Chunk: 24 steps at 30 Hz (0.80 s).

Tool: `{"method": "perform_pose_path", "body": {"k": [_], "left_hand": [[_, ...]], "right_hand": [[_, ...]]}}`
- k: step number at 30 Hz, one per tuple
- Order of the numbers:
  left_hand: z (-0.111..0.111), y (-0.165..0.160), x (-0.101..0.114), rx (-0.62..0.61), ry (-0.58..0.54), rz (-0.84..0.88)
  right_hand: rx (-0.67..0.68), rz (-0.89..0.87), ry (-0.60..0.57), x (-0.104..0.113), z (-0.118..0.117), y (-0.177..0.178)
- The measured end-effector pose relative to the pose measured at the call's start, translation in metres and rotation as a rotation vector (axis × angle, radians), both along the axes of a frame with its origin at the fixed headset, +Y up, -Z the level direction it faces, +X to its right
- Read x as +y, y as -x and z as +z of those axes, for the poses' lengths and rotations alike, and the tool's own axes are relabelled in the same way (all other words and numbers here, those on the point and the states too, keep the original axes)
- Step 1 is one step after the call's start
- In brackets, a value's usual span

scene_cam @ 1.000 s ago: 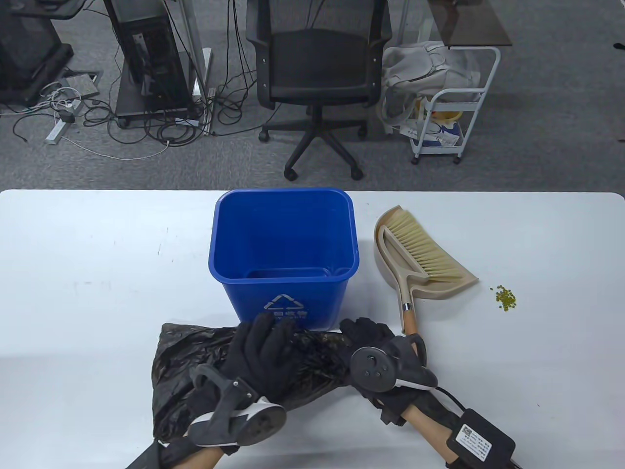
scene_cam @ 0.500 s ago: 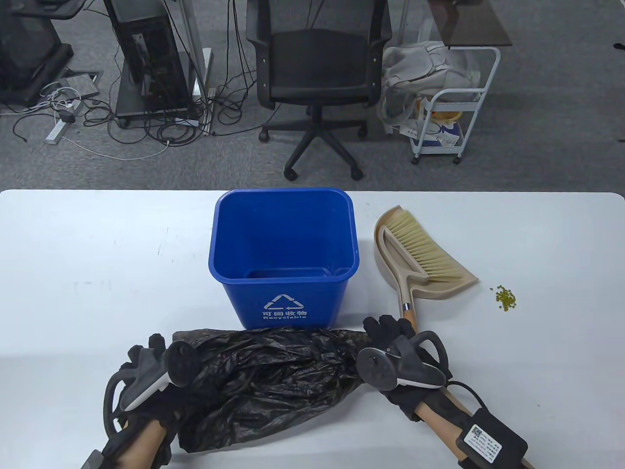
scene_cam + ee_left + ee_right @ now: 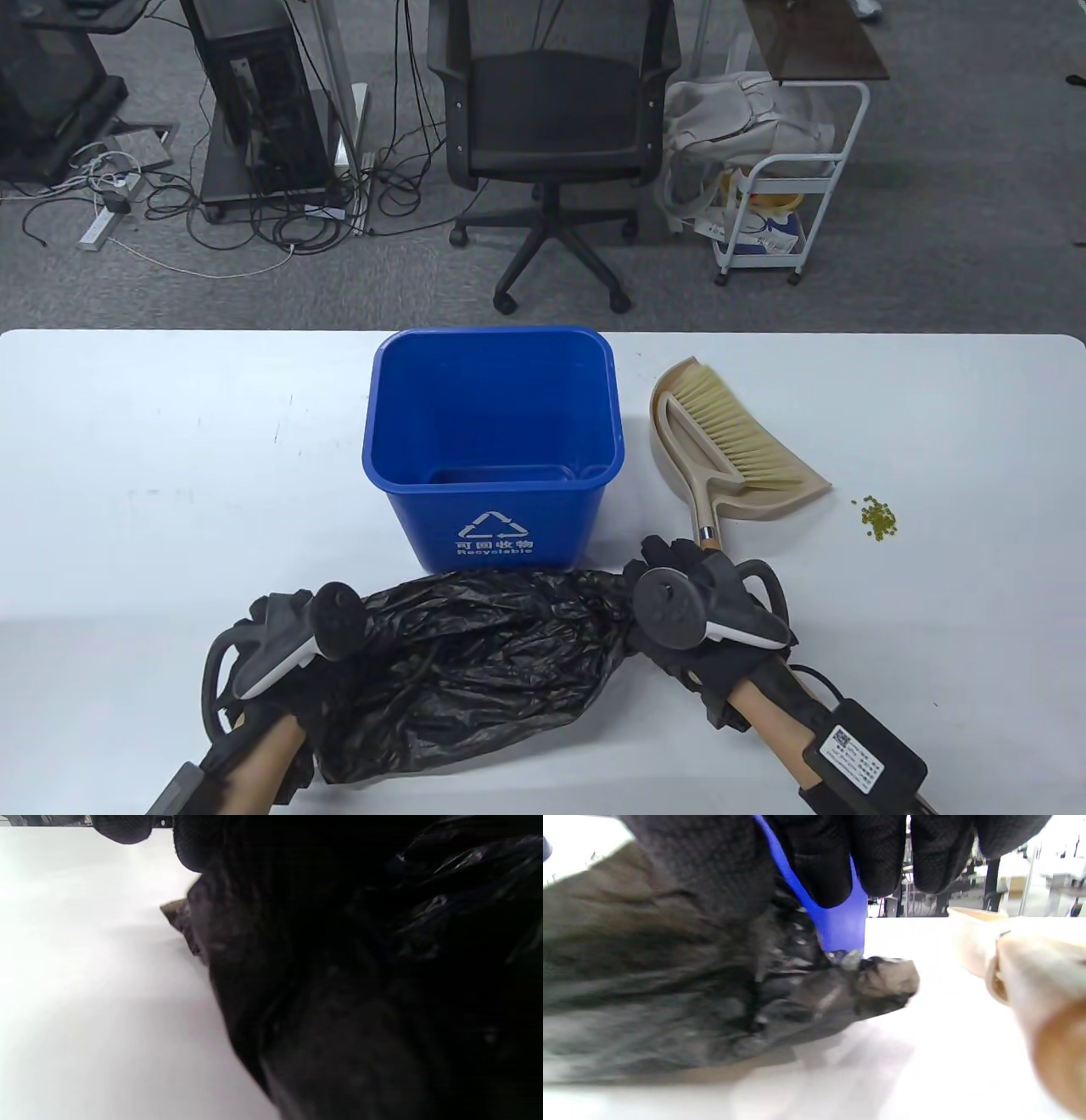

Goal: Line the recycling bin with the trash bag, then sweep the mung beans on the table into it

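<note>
The blue recycling bin (image 3: 492,441) stands upright and unlined at mid-table. Just in front of it lies the crumpled black trash bag (image 3: 484,654), stretched sideways between my hands. My left hand (image 3: 288,692) grips the bag's left end; most of its fingers are hidden under the tracker and the plastic. The left wrist view is almost filled by the bag (image 3: 382,984). At the bag's right end (image 3: 670,984) my right hand (image 3: 670,564) holds on, its fingers (image 3: 882,857) hanging over the bin's wall (image 3: 840,921). A small pile of mung beans (image 3: 878,518) lies at the right.
A beige dustpan with its brush (image 3: 730,441) lies right of the bin, its wooden handle (image 3: 708,543) running under my right hand. An office chair (image 3: 551,127) and a white cart (image 3: 789,187) stand beyond the table's far edge.
My left hand left the top of the bag and took its left end. The bag got pulled out lengthwise, and both hands have edged right and towards the bin.
</note>
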<state>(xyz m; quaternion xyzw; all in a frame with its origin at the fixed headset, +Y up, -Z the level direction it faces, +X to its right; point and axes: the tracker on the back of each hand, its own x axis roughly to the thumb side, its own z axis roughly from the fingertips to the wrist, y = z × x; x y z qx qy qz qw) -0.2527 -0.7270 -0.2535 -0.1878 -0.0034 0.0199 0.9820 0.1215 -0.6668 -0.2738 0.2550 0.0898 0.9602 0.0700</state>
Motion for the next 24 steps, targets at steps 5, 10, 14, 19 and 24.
{"method": "perform_pose_path", "body": {"k": [5, 10, 14, 19, 24], "left_hand": [[0.004, -0.003, 0.009, 0.001, -0.064, 0.015], [0.006, -0.005, 0.011, 0.009, -0.085, 0.015], [0.006, -0.006, 0.011, 0.014, -0.097, 0.024], [0.008, -0.002, 0.016, 0.027, -0.113, 0.041], [0.014, 0.006, 0.022, 0.018, -0.088, 0.069]], "right_hand": [[-0.032, -0.089, 0.09, 0.005, -0.003, -0.007], [-0.059, -0.067, 0.08, -0.007, -0.003, -0.006], [-0.083, 0.082, 0.093, -0.027, -0.005, 0.003], [-0.067, 0.291, 0.077, -0.047, -0.002, 0.019], [-0.054, 0.451, -0.048, -0.055, 0.001, 0.035]]}}
